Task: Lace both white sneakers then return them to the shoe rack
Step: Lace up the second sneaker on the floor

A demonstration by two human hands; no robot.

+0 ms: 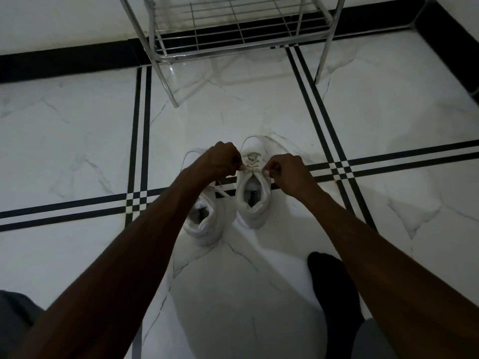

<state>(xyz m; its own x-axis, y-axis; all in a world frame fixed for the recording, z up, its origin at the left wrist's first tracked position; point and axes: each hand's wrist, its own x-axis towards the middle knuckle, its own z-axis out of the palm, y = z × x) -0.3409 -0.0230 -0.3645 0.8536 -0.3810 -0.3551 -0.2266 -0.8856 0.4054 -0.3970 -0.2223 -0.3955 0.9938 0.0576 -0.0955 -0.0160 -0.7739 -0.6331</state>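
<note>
Two white sneakers stand side by side on the tiled floor, toes pointing away from me. The right sneaker [252,200] has its lace [251,165] crossed through the upper eyelets. My left hand [220,159] pinches the left end of that lace and my right hand [287,172] pinches the right end, both drawn apart just above the tongue. The left sneaker [204,221] is partly hidden under my left forearm; a loose lace end [222,190] trails across it.
A metal wire shoe rack [233,29] stands against the wall beyond the sneakers, its lower shelf bare. My foot in a black sock [334,288] rests on the floor at lower right. White marble tiles with black stripes surround the shoes.
</note>
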